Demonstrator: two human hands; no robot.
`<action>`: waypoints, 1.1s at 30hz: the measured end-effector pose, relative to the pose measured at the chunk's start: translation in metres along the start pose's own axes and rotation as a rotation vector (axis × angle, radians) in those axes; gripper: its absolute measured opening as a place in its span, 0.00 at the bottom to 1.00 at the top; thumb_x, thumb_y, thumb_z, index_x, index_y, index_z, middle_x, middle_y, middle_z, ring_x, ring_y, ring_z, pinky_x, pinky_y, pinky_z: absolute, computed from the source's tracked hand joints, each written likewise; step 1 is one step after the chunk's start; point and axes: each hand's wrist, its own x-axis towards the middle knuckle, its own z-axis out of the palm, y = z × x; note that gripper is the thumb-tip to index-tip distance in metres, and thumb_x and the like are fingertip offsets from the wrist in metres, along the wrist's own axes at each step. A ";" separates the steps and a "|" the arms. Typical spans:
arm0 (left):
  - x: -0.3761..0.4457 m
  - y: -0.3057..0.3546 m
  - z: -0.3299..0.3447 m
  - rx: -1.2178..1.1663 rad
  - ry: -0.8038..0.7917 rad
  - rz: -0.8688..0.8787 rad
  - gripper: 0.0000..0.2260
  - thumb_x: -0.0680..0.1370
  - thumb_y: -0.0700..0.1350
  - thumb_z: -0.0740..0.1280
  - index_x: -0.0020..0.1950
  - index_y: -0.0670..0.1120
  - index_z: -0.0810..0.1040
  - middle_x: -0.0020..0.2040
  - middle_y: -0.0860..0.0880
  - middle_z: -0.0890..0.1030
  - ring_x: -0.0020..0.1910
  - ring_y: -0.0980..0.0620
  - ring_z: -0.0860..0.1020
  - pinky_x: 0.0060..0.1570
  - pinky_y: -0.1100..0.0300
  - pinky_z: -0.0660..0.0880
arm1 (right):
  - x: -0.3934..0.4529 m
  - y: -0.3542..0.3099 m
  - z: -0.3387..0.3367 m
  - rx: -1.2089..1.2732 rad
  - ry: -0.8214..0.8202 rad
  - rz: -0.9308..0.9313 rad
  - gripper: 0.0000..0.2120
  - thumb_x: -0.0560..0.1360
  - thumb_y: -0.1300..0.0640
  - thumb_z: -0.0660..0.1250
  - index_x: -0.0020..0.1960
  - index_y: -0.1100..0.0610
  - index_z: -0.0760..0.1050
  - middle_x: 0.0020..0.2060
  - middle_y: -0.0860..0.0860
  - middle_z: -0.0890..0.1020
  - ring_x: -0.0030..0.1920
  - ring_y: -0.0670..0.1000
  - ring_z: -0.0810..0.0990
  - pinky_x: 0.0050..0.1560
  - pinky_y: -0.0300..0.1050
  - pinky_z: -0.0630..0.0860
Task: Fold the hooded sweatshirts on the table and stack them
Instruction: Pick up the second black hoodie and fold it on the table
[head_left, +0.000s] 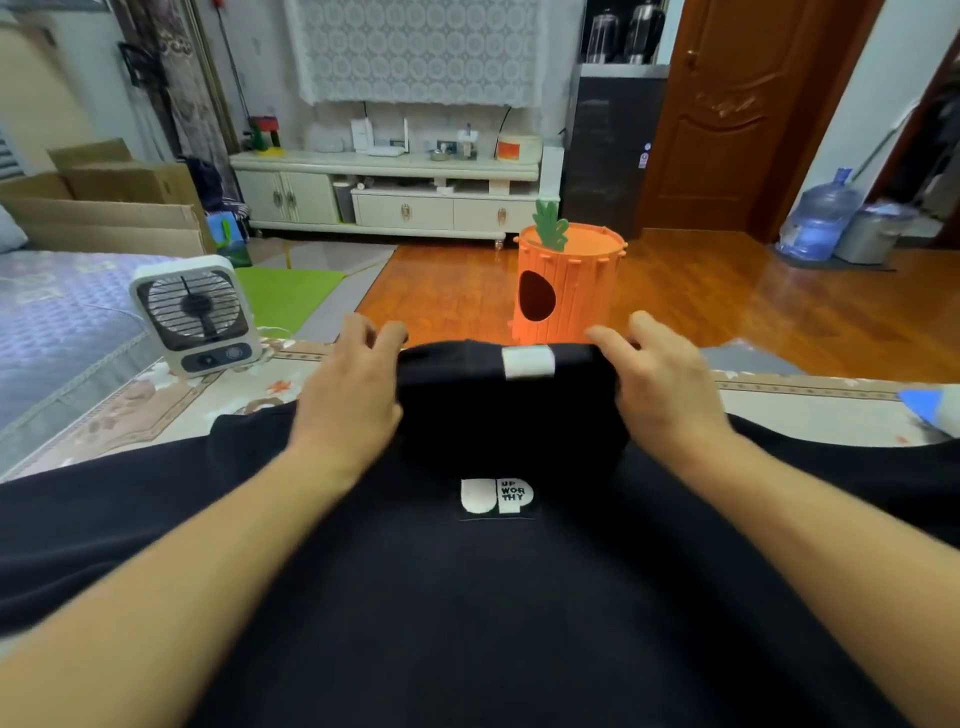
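A black hooded sweatshirt (493, 597) lies spread across the table, with a white logo patch on its chest. Its hood (504, 410) is turned down over the chest, a white label showing at the far edge. My left hand (348, 389) grips the hood's left side, thumb over the top edge. On the right side, my right hand (660, 384) pinches the hood's corner with fingers curled over the cloth. Both sleeves run off to the left and right.
A white desk fan (195, 314) stands on the patterned tablecloth (156, 400) at the far left. An orange carrot-shaped bin (569, 286) stands just behind the hood. A blue and white thing (935, 408) lies at the right edge. Beyond the table is wooden floor.
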 end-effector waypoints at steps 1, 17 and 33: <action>-0.007 -0.016 -0.004 0.092 -0.013 0.104 0.29 0.67 0.33 0.70 0.67 0.47 0.73 0.59 0.43 0.70 0.50 0.38 0.76 0.38 0.46 0.76 | -0.007 0.011 -0.002 -0.039 0.014 -0.153 0.17 0.74 0.69 0.61 0.61 0.61 0.78 0.40 0.57 0.71 0.36 0.57 0.69 0.34 0.51 0.67; 0.019 -0.025 0.050 -0.253 -0.421 -0.495 0.25 0.78 0.61 0.63 0.69 0.48 0.70 0.65 0.42 0.77 0.65 0.36 0.72 0.65 0.40 0.70 | 0.011 0.007 0.026 0.481 -0.698 0.543 0.31 0.79 0.44 0.66 0.78 0.52 0.63 0.69 0.53 0.72 0.69 0.55 0.71 0.69 0.53 0.70; -0.088 -0.038 -0.040 -0.451 -0.447 0.080 0.32 0.68 0.38 0.64 0.69 0.60 0.73 0.51 0.59 0.72 0.54 0.53 0.72 0.61 0.60 0.68 | -0.090 0.001 -0.047 0.678 -0.489 0.217 0.38 0.62 0.82 0.61 0.62 0.50 0.76 0.51 0.44 0.78 0.55 0.45 0.73 0.59 0.31 0.67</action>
